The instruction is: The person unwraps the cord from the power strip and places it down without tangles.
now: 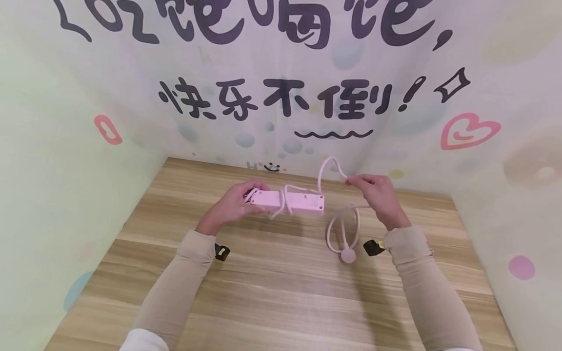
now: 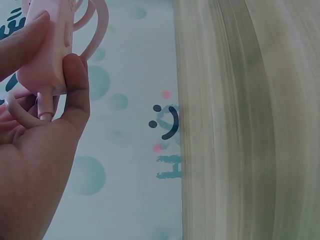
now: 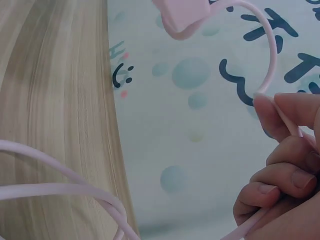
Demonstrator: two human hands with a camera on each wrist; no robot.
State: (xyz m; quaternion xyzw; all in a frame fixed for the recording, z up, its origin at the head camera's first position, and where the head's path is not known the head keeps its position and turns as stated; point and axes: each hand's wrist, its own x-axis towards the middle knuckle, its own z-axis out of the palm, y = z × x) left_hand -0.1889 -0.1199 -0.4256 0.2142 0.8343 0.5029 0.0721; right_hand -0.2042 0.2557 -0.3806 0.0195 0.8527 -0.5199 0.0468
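Observation:
A pink power strip (image 1: 303, 202) is held up over the table, its underside with small screws facing the head view. My left hand (image 1: 237, 201) grips its left end, thumb and fingers on opposite sides, where the cord (image 2: 46, 102) comes out. Part of the cord (image 1: 284, 202) is looped around the middle of the strip. From there it arcs up to my right hand (image 1: 378, 195), which pinches it between thumb and index finger; the other fingers (image 3: 300, 177) curl around it. The rest of the cord hangs below in loose loops, with the round plug (image 1: 348, 255) at its end.
The wood-grain table (image 1: 272, 287) lies beneath both hands. Behind it stands a printed wall sheet (image 1: 272, 141) with black lettering, and pale walls close in the left and right sides. Black wrist cameras (image 1: 373, 247) show beside both sleeves.

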